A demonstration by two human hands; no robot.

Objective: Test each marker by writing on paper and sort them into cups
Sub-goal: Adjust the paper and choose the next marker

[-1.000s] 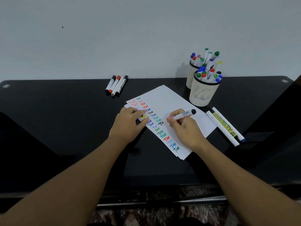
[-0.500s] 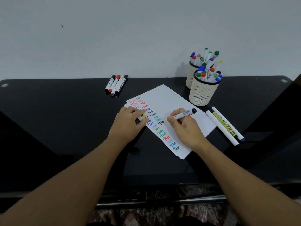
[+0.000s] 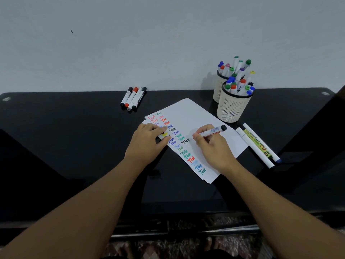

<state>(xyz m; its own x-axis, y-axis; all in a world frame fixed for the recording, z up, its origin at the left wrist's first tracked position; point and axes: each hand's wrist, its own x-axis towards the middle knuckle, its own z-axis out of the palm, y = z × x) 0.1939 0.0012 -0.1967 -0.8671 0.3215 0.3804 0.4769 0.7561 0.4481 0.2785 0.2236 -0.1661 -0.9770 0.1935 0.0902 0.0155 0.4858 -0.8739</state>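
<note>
My right hand grips a white marker with a black end, its tip down on the white paper beside a fresh black "Test". My left hand rests on the paper's left edge, fingers curled over a small yellow-marked thing I cannot make out. Rows of coloured "Test" words run down the sheet. Two cream mesh cups stand behind the paper: the near cup and the far cup, both holding several capped markers.
Three markers lie side by side at the back of the black glossy table. Two more markers lie right of the paper. A grey wall rises directly behind the table. The table's front edge is near my body.
My right hand has moved the marker slightly right along the paper, and the black "Test" now shows more fully. My left hand has stayed put.
</note>
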